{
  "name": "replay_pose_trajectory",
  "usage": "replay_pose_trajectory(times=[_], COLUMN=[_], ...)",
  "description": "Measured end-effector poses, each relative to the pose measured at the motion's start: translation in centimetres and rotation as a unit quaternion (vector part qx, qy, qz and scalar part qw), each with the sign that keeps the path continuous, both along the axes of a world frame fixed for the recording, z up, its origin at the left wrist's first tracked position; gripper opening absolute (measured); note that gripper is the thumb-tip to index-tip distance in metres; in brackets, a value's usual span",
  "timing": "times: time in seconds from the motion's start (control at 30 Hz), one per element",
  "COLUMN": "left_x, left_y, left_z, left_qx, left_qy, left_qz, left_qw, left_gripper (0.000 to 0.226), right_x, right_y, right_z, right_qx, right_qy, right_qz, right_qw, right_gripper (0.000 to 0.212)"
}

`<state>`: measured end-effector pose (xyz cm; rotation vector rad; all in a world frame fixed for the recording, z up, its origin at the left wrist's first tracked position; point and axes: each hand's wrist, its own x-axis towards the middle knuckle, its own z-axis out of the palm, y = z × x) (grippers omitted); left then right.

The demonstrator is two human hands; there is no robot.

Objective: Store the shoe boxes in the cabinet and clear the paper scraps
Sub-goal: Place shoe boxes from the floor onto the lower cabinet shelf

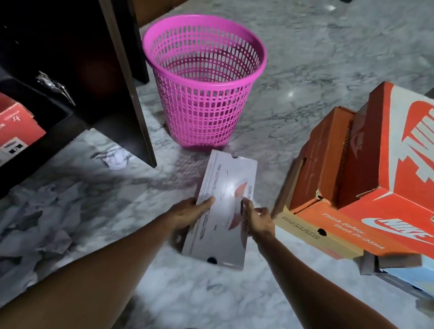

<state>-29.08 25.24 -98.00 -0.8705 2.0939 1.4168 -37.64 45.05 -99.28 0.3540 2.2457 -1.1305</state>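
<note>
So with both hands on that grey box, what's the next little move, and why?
Probably lift the grey shoe box and swing it left toward the open cabinet. The left hand and right hand already grip its sides, and a red box already sits inside there.

Both bare forearms reach forward and converge toward the middle. The left hand (pixel 187 214) lies with its thumb stretched out on top and its fingers hidden below. The right hand (pixel 259 223) is turned edge-on, thumb pressed forward, fingers curled.
</note>
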Motion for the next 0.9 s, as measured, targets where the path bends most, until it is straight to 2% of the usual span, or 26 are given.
replay_pose_trajectory(times=[0.07,0.1,0.17,0.23,0.3,0.33,0.43,0.5,0.63,0.73,0.77,0.87,0.9], left_x=[0.7,0.8,0.8,0.9,1.5,2.0,3.1,4.2,7.3,10.9,12.3,16.2,17.4], left_y=[-0.1,0.0,0.2,0.5,0.6,0.3,-0.8,-2.1,-4.1,-5.8,-6.6,-9.9,-11.2], left_z=[-0.5,-0.4,-0.2,0.1,0.6,1.1,2.3,3.5,7.2,9.6,10.4,12.8,13.5], left_qx=[0.036,0.056,0.078,0.087,0.078,0.065,0.043,0.048,0.116,0.125,0.124,0.102,0.094], left_qy=[0.018,0.034,0.046,0.058,0.077,0.088,0.116,0.15,0.207,0.202,0.202,0.224,0.23], left_qz=[0.0,0.015,0.041,0.062,0.07,0.071,0.101,0.131,0.171,0.209,0.224,0.286,0.31], left_qw=[0.999,0.998,0.995,0.993,0.991,0.992,0.987,0.979,0.956,0.949,0.945,0.926,0.918], left_gripper=[0.072,0.068,0.067,0.076,0.073,0.071,0.072,0.067,0.039,0.027,0.029,0.065,0.071], right_x=[-0.9,-1.5,-1.4,-0.1,1.1,1.5,2.1,2.7,4.0,4.9,5.3,6.5,6.9], right_y=[0.3,0.3,-0.8,-2.0,-2.1,-1.9,-1.0,-1.1,-3.0,-6.1,-7.5,-12.7,-14.6], right_z=[-2.4,-4.0,-3.6,-0.8,0.8,1.2,2.9,4.5,8.2,10.8,11.7,14.5,15.2], right_qx=[-0.038,-0.069,-0.121,-0.171,-0.214,-0.228,-0.25,-0.269,-0.267,-0.255,-0.255,-0.254,-0.257], right_qy=[-0.033,-0.04,-0.046,-0.034,-0.022,-0.022,-0.015,0.011,0.072,0.097,0.1,0.088,0.081], right_qz=[0.0,0.002,0.007,-0.009,-0.028,-0.027,0.021,0.06,0.168,0.246,0.277,0.359,0.383], right_qw=[0.999,0.997,0.992,0.985,0.976,0.973,0.968,0.961,0.946,0.93,0.921,0.893,0.884], right_gripper=[0.115,0.116,0.108,0.09,0.067,0.064,0.074,0.072,0.071,0.074,0.074,0.078,0.081])
